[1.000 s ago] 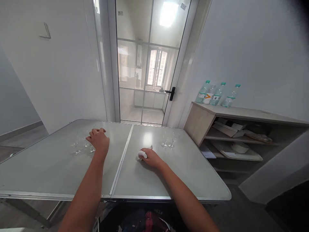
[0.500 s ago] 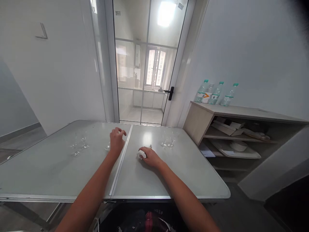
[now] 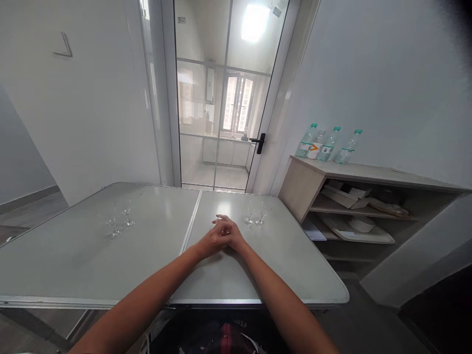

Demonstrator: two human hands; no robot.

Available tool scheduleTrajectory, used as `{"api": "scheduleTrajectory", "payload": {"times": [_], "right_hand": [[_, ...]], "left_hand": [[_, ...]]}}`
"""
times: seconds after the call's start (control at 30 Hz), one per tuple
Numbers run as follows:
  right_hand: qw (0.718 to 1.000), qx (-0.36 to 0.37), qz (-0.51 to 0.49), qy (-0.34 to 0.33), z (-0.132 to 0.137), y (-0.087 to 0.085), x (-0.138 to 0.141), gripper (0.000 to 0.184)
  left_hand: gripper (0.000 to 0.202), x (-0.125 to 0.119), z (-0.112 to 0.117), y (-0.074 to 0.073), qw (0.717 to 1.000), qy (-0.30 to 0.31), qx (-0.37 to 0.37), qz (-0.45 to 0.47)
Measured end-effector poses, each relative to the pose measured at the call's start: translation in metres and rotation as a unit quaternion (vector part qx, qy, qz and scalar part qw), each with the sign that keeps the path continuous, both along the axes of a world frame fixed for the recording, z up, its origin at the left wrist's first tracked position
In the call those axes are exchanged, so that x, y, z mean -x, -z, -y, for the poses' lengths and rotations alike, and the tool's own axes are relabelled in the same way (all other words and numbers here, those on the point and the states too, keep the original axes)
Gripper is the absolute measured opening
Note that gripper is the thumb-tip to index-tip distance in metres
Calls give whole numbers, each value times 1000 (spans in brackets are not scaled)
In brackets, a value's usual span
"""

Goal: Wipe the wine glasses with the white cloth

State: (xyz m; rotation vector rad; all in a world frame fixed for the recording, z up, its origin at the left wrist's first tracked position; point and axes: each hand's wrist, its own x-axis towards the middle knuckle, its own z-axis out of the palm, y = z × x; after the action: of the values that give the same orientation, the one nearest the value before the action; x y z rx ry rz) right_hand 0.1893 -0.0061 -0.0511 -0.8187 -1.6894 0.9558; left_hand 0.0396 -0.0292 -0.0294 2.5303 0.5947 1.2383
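My left hand (image 3: 211, 242) and my right hand (image 3: 233, 235) are pressed together above the right half of the table, fingers curled and overlapping. Between them, my left hand appears closed round a small stemmed glass, almost wholly hidden by the fingers. A white bunched cloth, seen in my right hand a moment ago, is now covered by the hands. Two clear stemmed glasses, one (image 3: 250, 221) beside the other (image 3: 260, 222), stand just right of my hands. Farther left stand several more, among them one glass (image 3: 129, 222) behind another (image 3: 116, 232).
The pale table (image 3: 147, 265) has a metal seam (image 3: 192, 216) across its middle. Beyond it is a glazed door (image 3: 217, 157) with a black handle (image 3: 261, 143). A shelf unit (image 3: 306, 182) on the right carries several plastic bottles (image 3: 326, 147).
My left hand has moved right across the seam to meet my right hand. The glass that lay by my left hand is gone from that spot. The white cloth is now hidden.
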Motion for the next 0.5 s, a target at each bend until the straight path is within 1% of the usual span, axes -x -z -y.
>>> {"api": "scheduleTrajectory", "payload": {"times": [0.03, 0.07, 0.1, 0.13, 0.2, 0.23, 0.27, 0.3, 0.4, 0.43, 0.5], "right_hand": [[1000, -1, -13, -4, 1, -1, 1, 40], [1000, -2, -25, 0, 2, -3, 2, 30], [999, 2, -40, 12, 2, -4, 2, 23], [998, 14, -59, 25, 3, -6, 3, 20], [993, 51, -101, 31, 4, -9, 4, 24], [991, 68, -117, 22, 4, -10, 4, 27], [989, 80, -125, 11, 4, -11, 4, 29], [988, 86, -127, 5, 4, -11, 4, 30], [990, 84, -109, 16, 3, -12, 4, 31], [991, 81, -100, 22, 3, -12, 4, 32], [992, 81, -92, 33, 3, -11, 4, 37]], "left_hand": [[18, -2, 2, 1, 1000, 8, 22, 11], [13, -3, 3, 1, 999, 2, 31, 30], [9, -3, 3, 1, 998, -18, 30, 60], [11, -2, 2, 0, 994, -51, 23, 99], [34, -1, -1, -3, 975, -126, 18, 184], [46, -1, -4, -4, 965, -148, 33, 214], [53, 0, -7, -5, 960, -151, 64, 226], [55, 0, -11, -5, 959, -138, 107, 222], [48, 1, -21, -1, 955, -59, 226, 182], [49, 2, -24, 1, 951, -41, 249, 178], [57, 3, -28, 4, 942, -21, 276, 188]]}}
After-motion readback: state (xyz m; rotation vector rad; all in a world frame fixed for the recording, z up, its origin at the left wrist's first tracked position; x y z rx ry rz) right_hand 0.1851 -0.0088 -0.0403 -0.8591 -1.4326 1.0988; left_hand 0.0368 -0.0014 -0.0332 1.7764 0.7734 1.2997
